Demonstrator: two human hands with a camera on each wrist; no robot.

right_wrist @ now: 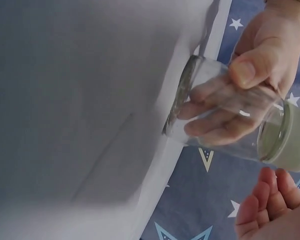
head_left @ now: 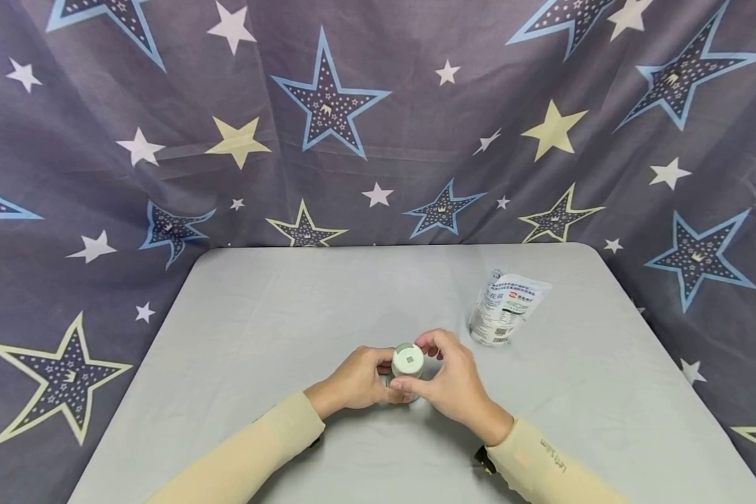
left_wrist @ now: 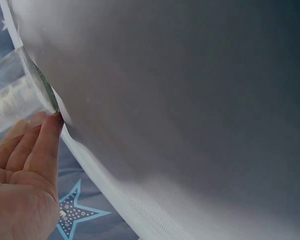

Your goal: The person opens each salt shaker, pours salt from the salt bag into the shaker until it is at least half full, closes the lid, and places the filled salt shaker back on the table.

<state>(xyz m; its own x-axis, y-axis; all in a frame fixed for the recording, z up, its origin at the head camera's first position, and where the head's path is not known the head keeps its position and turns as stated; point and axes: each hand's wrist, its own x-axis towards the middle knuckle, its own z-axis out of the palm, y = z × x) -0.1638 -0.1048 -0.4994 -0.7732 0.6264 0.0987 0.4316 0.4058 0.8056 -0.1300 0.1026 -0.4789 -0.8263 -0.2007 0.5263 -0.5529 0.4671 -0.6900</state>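
Note:
A clear glass jar [right_wrist: 225, 107] with a pale green lid [head_left: 408, 359] stands on the table near its middle. My left hand [head_left: 359, 378] grips the jar body from the left, with its thumb on the near side and its fingers seen through the glass in the right wrist view. At the lid is my right hand [head_left: 451, 378], thumb at the near edge and curled fingers at the far right edge, holding it between them. A small square mark shows on the lid's top. The jar looks see-through, with nothing visible inside.
A white and clear printed pouch [head_left: 504, 308] stands upright on the grey-covered table [head_left: 277, 301], to the right of and behind the jar. Behind the table hangs a dark star-patterned cloth [head_left: 378, 126], which also runs down both sides.

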